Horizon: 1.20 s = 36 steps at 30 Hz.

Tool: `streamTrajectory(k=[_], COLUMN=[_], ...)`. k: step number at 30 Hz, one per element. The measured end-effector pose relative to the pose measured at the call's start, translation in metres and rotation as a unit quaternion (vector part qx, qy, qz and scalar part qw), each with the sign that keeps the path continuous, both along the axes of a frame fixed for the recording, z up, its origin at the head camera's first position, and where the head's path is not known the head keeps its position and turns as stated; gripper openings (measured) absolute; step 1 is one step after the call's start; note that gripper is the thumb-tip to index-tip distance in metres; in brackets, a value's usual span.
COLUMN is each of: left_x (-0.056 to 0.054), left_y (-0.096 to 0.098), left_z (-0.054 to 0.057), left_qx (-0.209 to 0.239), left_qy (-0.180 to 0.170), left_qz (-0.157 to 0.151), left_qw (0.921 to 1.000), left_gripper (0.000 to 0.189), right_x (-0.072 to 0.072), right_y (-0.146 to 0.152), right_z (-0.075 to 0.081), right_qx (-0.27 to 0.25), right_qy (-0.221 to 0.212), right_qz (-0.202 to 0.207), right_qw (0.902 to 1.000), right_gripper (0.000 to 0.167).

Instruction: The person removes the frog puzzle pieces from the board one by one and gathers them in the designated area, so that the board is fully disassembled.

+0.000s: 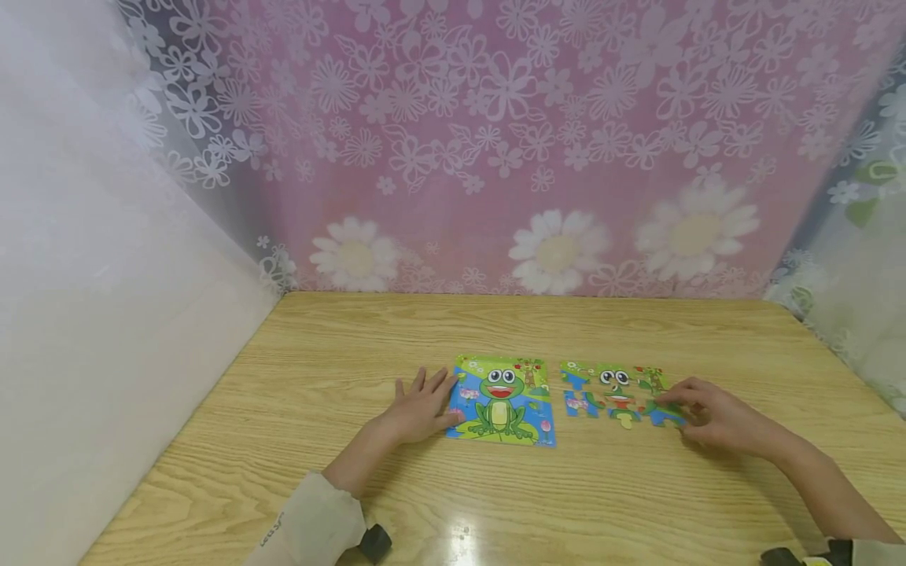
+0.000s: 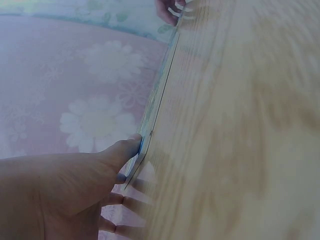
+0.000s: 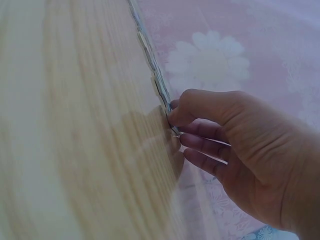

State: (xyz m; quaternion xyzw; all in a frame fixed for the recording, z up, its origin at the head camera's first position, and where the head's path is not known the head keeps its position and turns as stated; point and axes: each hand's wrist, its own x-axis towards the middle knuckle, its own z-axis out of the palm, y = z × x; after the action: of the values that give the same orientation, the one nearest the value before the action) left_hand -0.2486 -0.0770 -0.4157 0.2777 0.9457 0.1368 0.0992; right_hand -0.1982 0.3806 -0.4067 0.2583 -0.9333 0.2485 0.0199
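Observation:
A square frog picture board (image 1: 501,401) lies flat on the table in the head view. My left hand (image 1: 421,409) rests at its left edge with fingers spread, thumb and fingertips touching the board. In the left wrist view the left thumb (image 2: 122,151) lies on the board's edge. Right of the board lie several frog puzzle pieces, among them one with the frog's eyes (image 1: 614,377) and a lower left one with a pink flower (image 1: 580,404). My right hand (image 1: 722,417) pinches the lower right puzzle piece (image 1: 664,414) between curled fingers and thumb; its fingers partly hide it.
The wood-grain table (image 1: 340,338) runs back to a pink flowered curtain (image 1: 453,196). A whitish sheet (image 1: 106,275) hangs along the left side, and another flowered curtain (image 1: 863,220) along the right. A narrow gap separates board and pieces.

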Motion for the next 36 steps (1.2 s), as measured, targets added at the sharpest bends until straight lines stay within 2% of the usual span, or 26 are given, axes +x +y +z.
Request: streamTrajectory(k=[8,16,22,26,31,36], left_x=[-0.001,-0.001,0.0,0.001,0.0,0.001], left_y=[0.0,0.0,0.0,-0.001,-0.001,-0.001], left_z=[-0.001,-0.001,0.0,0.001,0.001,0.001], left_qx=[0.001,0.006,0.006,0.004,0.003,0.005], left_qy=[0.0,0.0,0.0,-0.002,0.0,0.0], left_qz=[0.001,0.001,-0.002,-0.001,-0.001,-0.005], left_qw=[1.0,1.0,1.0,1.0,1.0,1.0], left_gripper=[0.072,0.071,0.071,0.071,0.072,0.071], right_x=[-0.001,-0.002,-0.001,-0.001,-0.002,-0.008], right_y=[0.002,0.004,0.003,-0.002,-0.017,-0.04], right_z=[-0.002,-0.003,-0.004,0.001,0.008,0.011], right_qx=[-0.008,-0.008,-0.002,-0.012,-0.032,-0.04], right_qy=[-0.022,-0.021,0.008,0.022,0.042,0.034], right_qz=[-0.005,-0.002,-0.018,-0.02,0.012,0.038], right_qw=[0.9997,0.9997,0.9998,0.9995,0.9985,0.9979], right_gripper=[0.04,0.039,0.038,0.036,0.035,0.032])
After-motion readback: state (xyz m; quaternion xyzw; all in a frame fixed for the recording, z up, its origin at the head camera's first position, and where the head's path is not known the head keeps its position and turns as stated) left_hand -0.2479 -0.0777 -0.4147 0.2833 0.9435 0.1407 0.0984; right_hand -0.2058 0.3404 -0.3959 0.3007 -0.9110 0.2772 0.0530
